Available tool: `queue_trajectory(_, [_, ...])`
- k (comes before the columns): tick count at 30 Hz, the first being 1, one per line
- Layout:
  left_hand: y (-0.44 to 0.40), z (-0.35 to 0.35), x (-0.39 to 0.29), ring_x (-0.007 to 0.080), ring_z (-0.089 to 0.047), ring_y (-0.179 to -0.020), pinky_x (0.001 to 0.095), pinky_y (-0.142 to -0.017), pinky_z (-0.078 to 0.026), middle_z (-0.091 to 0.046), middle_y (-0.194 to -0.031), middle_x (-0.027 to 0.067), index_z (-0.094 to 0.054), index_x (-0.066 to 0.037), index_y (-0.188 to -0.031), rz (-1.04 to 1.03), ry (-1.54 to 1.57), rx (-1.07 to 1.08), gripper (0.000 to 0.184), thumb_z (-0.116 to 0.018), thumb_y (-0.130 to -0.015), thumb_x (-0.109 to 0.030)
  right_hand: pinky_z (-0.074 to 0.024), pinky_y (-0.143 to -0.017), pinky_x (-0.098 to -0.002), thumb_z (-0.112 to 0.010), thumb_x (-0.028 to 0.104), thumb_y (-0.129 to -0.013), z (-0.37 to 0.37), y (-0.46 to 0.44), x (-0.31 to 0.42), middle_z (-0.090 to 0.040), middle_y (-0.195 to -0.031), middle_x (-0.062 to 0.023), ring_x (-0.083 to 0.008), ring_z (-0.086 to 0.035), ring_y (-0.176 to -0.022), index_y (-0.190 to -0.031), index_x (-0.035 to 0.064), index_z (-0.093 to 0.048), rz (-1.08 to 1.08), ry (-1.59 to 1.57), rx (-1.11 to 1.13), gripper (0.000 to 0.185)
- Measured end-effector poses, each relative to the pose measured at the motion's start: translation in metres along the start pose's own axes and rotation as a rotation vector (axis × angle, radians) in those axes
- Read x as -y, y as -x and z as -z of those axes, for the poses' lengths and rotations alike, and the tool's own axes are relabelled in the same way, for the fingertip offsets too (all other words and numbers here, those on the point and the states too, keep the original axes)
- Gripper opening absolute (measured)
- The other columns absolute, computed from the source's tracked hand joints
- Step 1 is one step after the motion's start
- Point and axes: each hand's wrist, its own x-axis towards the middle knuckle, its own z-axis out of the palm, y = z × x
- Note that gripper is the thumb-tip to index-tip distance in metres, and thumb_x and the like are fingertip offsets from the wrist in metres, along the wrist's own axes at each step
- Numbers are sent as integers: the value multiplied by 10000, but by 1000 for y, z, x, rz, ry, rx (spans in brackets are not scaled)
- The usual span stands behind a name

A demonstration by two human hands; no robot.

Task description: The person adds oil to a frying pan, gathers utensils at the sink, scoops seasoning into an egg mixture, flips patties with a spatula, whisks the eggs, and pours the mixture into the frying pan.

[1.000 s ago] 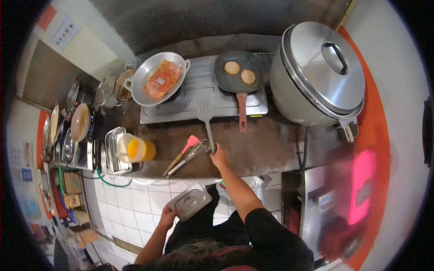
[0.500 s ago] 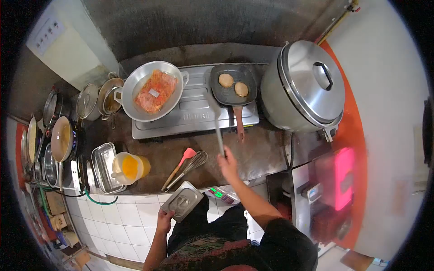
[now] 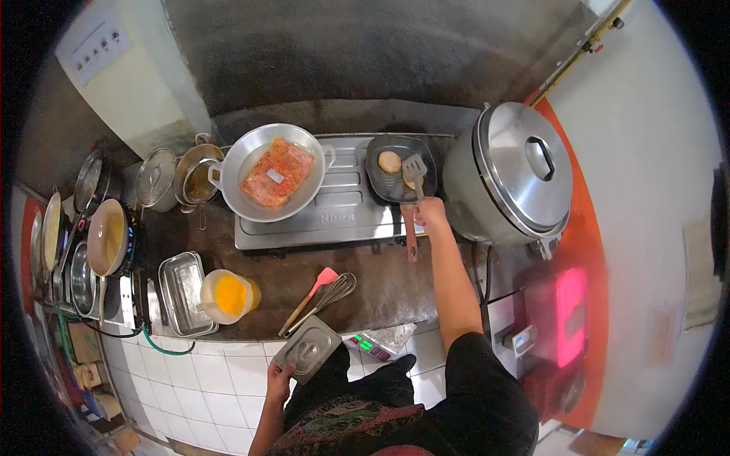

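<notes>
My right hand (image 3: 431, 212) is closed round the handle of a grey slotted spatula (image 3: 414, 168). The spatula's blade lies over the right-hand patty in the dark square grill pan (image 3: 382, 186), hiding most of it. A second browned patty (image 3: 389, 161) sits to its left in the pan. The pan's brown handle (image 3: 411, 235) points toward me, just left of my right wrist. Low in the view, my left hand (image 3: 281, 377) grips a corner of a small metal lid (image 3: 307, 349), held in front of the counter's edge.
A wide metal pan (image 3: 236, 205) holding a reddish block (image 3: 275, 174) sits left on the stove (image 3: 304, 233). A large lidded pot (image 3: 487, 190) stands right. Nearer are a metal tray (image 3: 181, 292), a yellow-filled jug (image 3: 230, 295), a pink spatula (image 3: 326, 277) and a whisk (image 3: 334, 291).
My right hand has moved forward and right with the spatula, from the counter's front to the grill pan. The lid stays in my left hand. The camera view has shifted.
</notes>
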Motion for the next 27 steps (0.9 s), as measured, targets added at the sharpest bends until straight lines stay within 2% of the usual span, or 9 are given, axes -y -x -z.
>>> queue_trajectory(2, [-2,2,-1,208,-615,-1021,347,-920,-467,-638,-1132,108,-535,21,-1200,-18,9,-13,387,-584,-816,31,-182,-351,-247,-470,-41,-814,-6,32,36,-438,-609,-72,-79,-331,-411,-722,-9,-467,-159,-172,59,97])
queue_trajectory(8, [-15,19,6,217,-604,-1045,345,-936,-458,-632,-1136,119,-518,28,-1211,-40,26,9,397,-599,-823,20,-159,-351,-211,-486,-16,-871,11,12,29,-432,-645,-43,-52,-297,-411,-760,-30,-475,-359,-393,204,112])
queue_trajectory(9, [-15,18,4,228,-591,-1074,360,-945,-457,-603,-1189,126,-483,28,-1253,-12,2,13,457,-610,-815,4,-164,-351,-211,-486,-15,-869,9,15,33,-440,-655,-44,-55,-290,-410,-764,-30,-479,-404,-416,217,106])
queue_trajectory(11, [-22,14,0,240,-579,-1104,376,-954,-457,-574,-1242,132,-448,27,-1295,3,-21,19,519,-622,-808,-12,-176,-357,-218,-482,-19,-870,3,19,38,-459,-685,-68,-66,-300,-421,-785,-37,-483,-340,-392,196,87])
queue_trajectory(13, [-21,9,-2,217,-598,-1059,345,-943,-457,-625,-1151,123,-512,29,-1224,-41,37,24,406,-607,-829,19,-188,-364,-224,-478,-24,-872,-3,22,33,-479,-715,-93,-77,-310,-432,-806,-44,-486,-296,-370,167,70])
queue_trajectory(16, [-25,10,1,218,-593,-1070,343,-948,-454,-622,-1159,120,-512,28,-1229,-9,8,35,414,-611,-827,21,-196,-357,-225,-497,-15,-869,-12,25,30,-501,-733,-103,-80,-319,-427,-808,-34,-493,-195,-447,141,63])
queue_trajectory(21, [-23,8,3,215,-591,-1071,343,-948,-451,-622,-1164,117,-516,27,-1227,-22,8,32,418,-614,-821,23,-240,-344,-236,-533,0,-845,-23,40,38,-480,-622,-47,-83,-383,-419,-734,29,-505,1,-341,89,118])
queue_trajectory(24, [-22,9,3,214,-590,-1072,345,-947,-449,-621,-1167,115,-518,25,-1226,-28,-17,35,416,-608,-819,29,-243,-332,-248,-533,11,-821,-29,43,40,-461,-570,-18,-85,-395,-403,-719,44,-520,50,-181,110,108])
queue_trajectory(27, [-22,6,0,214,-588,-1074,346,-946,-447,-619,-1171,114,-516,25,-1227,-32,-27,53,418,-600,-818,35,-219,-339,-233,-524,8,-823,-40,41,42,-449,-595,-5,-68,-359,-392,-753,47,-515,30,-168,93,81])
